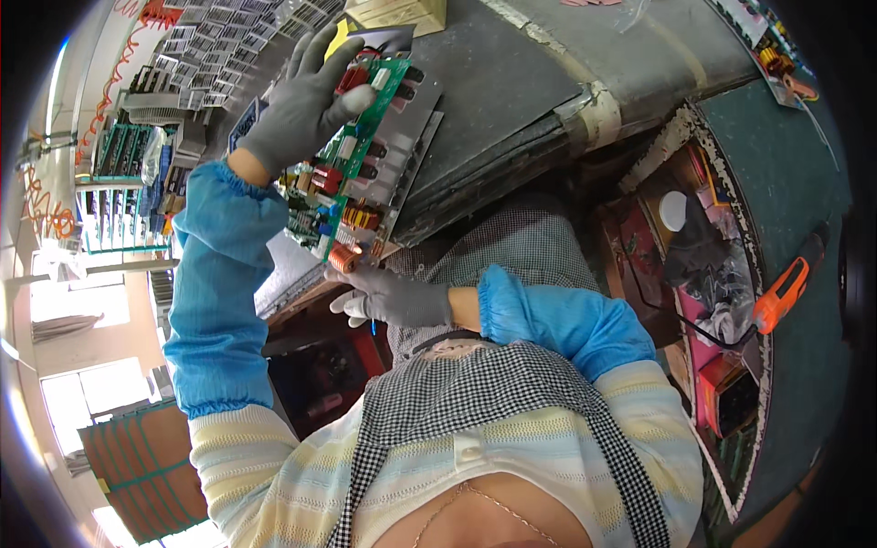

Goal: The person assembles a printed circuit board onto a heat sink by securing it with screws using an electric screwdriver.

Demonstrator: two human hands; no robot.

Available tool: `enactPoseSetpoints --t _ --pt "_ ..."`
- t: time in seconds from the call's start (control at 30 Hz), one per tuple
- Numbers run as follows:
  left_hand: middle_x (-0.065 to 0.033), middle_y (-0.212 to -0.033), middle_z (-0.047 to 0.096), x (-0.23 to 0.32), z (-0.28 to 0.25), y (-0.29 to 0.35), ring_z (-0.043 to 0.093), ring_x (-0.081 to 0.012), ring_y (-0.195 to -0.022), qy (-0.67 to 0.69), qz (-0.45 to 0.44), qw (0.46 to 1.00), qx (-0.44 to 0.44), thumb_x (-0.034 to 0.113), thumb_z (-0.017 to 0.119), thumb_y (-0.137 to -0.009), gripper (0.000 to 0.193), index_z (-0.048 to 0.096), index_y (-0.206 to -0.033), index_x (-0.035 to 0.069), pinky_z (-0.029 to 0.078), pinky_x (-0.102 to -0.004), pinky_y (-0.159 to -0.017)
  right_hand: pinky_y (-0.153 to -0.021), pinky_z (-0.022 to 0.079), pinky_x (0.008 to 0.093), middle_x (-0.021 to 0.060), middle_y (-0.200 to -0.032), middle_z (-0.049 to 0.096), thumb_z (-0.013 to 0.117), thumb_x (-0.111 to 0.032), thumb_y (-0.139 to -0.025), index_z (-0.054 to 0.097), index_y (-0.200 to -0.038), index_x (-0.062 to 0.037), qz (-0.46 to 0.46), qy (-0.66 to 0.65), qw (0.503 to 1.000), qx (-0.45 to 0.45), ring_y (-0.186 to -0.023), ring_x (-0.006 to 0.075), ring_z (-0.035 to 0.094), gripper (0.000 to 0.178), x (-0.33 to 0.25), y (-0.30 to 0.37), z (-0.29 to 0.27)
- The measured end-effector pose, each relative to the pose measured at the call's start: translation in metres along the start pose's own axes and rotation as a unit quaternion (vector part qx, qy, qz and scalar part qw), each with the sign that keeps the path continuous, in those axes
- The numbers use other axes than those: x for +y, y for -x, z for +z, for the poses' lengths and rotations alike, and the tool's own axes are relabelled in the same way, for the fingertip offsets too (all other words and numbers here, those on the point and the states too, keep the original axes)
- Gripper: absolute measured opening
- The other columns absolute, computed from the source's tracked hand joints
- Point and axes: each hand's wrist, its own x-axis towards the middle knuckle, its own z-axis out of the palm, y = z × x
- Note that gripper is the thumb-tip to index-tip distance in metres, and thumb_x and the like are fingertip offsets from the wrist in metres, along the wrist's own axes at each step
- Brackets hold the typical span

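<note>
A green circuit board [367,123] with a grey metal plate along its right side is tilted over the front edge of the worktop. It carries red blocks, black parts and copper coils [343,258]. My left hand [306,105], in a grey glove, grips the board's far end, its thumb pressed over the components. Beside the coil at the near end is my right hand [397,297], also gloved. Its fingers are bent together at the board's lower corner, partly under it. The exact contact of these fingertips is hard to see.
Dark mats [493,110] cover the worktop, with a yellowish box [397,14] at the back. On the right, an orange-handled tool [781,294] lies by an open compartment holding plastic bags and a white round lid [673,210]. Another circuit board [776,59] sits far right. Rows of metal parts [215,64] stand far left.
</note>
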Motion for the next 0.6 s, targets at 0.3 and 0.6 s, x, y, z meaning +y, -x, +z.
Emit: enactPoseSetpoints --t 0.3,0.6 --pt "-0.0286 -0.156 0.031 0.016 0.01 0.002 0.025 -0.0535 -0.144 0.073 0.012 0.996 0.043 0.066 0.039 -0.099 0.076 0.037 -0.154 0.013 0.023 -0.0559 -0.118 -0.082 0.05 0.0357 0.0123 -0.104 0.058 0.057 -0.02 -0.102 0.033 -0.152 -0.0032 -0.015 0.01 1.0 0.005 -0.088 0.0171 0.059 0.058 0.028 -0.008 0.002" --pt "-0.0284 -0.154 0.033 0.004 0.009 -0.005 0.027 -0.0507 -0.144 0.063 0.03 0.996 0.056 0.062 0.039 -0.101 0.075 0.03 -0.155 0.011 0.024 -0.0529 -0.119 -0.083 0.052 0.0347 0.0139 -0.118 0.057 0.055 -0.018 -0.103 0.031 -0.148 -0.0001 -0.031 -0.025 0.999 0.03 -0.094 0.0182 0.06 0.055 0.004 -0.004 -0.004"
